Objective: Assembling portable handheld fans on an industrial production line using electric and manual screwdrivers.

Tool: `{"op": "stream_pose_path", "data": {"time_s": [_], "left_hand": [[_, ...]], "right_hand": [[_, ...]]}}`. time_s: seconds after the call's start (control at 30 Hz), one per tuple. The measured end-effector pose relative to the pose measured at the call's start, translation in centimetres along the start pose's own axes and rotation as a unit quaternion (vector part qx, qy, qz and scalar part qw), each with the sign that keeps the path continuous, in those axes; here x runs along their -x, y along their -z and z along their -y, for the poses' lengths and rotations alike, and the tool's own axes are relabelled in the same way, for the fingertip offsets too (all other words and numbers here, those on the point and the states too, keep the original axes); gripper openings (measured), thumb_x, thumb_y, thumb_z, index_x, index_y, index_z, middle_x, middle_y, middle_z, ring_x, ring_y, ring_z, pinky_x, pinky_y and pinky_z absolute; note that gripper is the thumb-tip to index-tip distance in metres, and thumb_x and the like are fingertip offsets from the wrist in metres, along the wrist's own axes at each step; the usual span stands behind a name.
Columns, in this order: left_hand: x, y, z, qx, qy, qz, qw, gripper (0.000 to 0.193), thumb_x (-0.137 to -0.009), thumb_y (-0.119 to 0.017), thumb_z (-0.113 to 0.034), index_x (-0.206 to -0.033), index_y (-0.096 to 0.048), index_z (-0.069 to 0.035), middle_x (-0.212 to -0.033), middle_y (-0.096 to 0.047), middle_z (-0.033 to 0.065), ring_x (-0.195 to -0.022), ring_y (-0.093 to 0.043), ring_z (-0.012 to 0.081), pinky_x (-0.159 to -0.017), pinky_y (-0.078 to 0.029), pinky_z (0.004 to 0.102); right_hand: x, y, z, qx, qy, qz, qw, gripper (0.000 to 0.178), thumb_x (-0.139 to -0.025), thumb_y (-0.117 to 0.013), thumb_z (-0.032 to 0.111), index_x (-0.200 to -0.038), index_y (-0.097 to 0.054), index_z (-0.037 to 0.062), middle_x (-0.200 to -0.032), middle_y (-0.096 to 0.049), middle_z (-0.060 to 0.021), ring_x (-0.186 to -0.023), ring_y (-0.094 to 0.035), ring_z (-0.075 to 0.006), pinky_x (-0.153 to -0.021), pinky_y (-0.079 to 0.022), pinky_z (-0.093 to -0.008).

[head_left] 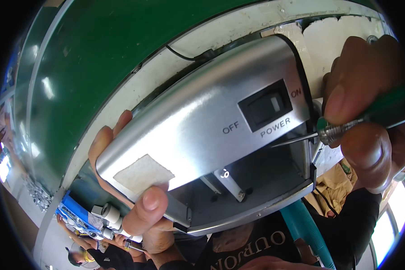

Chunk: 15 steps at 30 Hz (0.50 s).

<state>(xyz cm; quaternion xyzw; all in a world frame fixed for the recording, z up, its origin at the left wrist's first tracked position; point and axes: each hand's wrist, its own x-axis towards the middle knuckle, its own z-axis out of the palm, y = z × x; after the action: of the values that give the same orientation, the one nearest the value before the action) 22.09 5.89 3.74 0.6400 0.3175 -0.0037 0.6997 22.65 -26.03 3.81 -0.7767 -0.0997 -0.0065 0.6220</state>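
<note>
A brushed-metal housing [198, 112] fills the middle of the head view, tilted up toward the right. A black rocker switch [265, 105] is set in its right part, and a pale patch [144, 173] sticks to its left part. My left hand [146, 209] grips the left end, thumb on the near edge, fingers around the far side. In my right hand [364, 90] is a screwdriver [384, 105] with a green handle. Its thin shaft points left into the open underside, where the tip is hidden. Inside the dark cavity, a whitish post [229, 183] is visible.
Beyond the housing runs a pale ledge [238, 27] with a black cable [180, 54], then a green surface [108, 49]. Brown paper [335, 186] lies below my right hand. At lower left are a blue machine part [78, 213] and another person [83, 252].
</note>
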Motion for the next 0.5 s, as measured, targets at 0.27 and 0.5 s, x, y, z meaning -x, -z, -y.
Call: {"op": "stream_pose_path", "data": {"time_s": [0.27, 0.5], "left_hand": [[0.0, 0.2, -0.5, -0.017, 0.009, 0.002, 1.0, 0.127, -0.055, -0.095, -0.049, -0.158, -0.031, -0.009, -0.155, -0.038, 0.03, -0.144, -0.042, 0.0416, -0.121, -0.033, 0.0561], [-0.3, 0.5, 0.4, -0.067, -0.033, 0.014, 0.997, 0.129, -0.058, -0.09, -0.059, -0.157, -0.029, -0.003, -0.154, -0.038, 0.0315, -0.144, -0.042, 0.0418, -0.121, -0.034, 0.0546]], "right_hand": [[-0.7, -0.1, -0.3, 0.012, -0.006, -0.004, 1.0, 0.044, -0.096, -0.071, 0.045, -0.108, -0.059, 0.004, -0.085, -0.053, -0.0062, -0.065, -0.055, -0.0139, -0.056, -0.043, -0.0272], [-0.3, -0.2, -0.1, 0.025, -0.012, -0.009, 1.0, 0.046, -0.095, -0.071, 0.046, -0.108, -0.06, 0.0036, -0.085, -0.054, -0.0066, -0.064, -0.056, -0.0136, -0.055, -0.043, -0.0267]]}}
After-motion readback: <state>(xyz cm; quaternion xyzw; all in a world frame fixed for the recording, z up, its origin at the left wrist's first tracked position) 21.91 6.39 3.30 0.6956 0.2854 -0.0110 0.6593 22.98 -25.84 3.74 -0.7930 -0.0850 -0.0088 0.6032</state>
